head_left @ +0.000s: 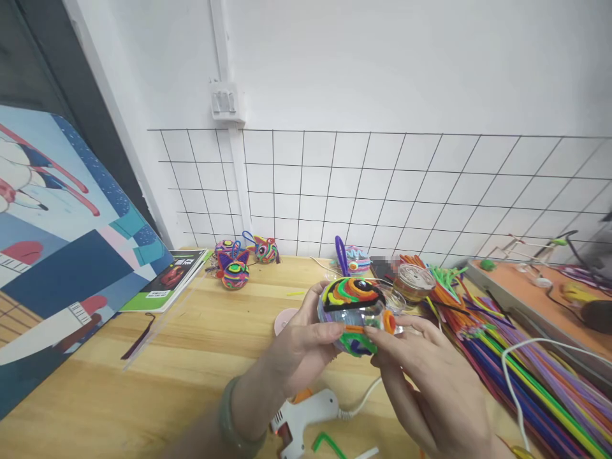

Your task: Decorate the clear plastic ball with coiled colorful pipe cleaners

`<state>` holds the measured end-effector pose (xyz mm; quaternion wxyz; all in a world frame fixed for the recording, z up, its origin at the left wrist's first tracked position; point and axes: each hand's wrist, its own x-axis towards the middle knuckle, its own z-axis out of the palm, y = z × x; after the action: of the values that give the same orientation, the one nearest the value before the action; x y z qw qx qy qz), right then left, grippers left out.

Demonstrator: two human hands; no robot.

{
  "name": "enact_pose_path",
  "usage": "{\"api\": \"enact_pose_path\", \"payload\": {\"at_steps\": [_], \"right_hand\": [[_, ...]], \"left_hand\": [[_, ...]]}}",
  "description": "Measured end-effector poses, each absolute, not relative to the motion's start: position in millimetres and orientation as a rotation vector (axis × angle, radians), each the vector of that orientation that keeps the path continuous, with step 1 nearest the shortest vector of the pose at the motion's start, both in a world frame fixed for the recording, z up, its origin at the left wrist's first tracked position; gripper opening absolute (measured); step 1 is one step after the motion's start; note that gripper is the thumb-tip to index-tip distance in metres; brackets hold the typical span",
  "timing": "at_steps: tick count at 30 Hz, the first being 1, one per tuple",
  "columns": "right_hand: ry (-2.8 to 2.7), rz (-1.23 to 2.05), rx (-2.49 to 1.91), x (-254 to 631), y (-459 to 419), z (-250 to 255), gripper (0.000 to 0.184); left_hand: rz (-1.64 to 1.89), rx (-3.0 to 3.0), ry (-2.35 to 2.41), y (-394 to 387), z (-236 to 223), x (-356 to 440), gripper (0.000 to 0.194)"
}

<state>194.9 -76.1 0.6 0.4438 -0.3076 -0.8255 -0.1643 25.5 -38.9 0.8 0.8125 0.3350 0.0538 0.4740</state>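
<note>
A clear round ball (356,309), partly wrapped in coloured pipe cleaners, is held above the table. Its upper side carries an eye shape in orange, green, yellow and black; an orange ring sticks out at its right end. My left hand (299,354) grips the ball from the left, thumb across its front. With its fingertips, my right hand (425,376) presses an orange pipe cleaner (354,328) against the ball's front. Below lies a white glue gun (310,411) with its cord, beside a bent green pipe cleaner piece (329,444).
Several finished colourful balls (235,274) stand at the back. Bundled pipe cleaners (535,376) spread along the right, near a clear tape roll (415,280) and a white cable (511,382). Books (167,280) and a large picture board (71,255) stand left. A wire grid (337,172) lines the wall.
</note>
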Motion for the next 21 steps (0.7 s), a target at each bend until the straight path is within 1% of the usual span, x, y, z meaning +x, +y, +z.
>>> {"api": "enact_pose_path", "payload": {"at_steps": [5,12,21], "right_hand": [[-2.062,-0.403,-0.728,197.5,-75.1,-2.0,0.036],[-2.117,-0.417,-0.660,198.8,-73.9,0.4,0.035],[-2.073,-0.392,-0.617,193.1,-79.2,7.9,0.032]], "left_hand": [[1.014,0.743,0.094,-38.8,0.9,26.7,0.049],[1.026,0.775,0.171,-36.7,-0.8,22.3,0.059],[1.054,0.784,0.245,-33.6,-2.9,22.7,0.052]]}}
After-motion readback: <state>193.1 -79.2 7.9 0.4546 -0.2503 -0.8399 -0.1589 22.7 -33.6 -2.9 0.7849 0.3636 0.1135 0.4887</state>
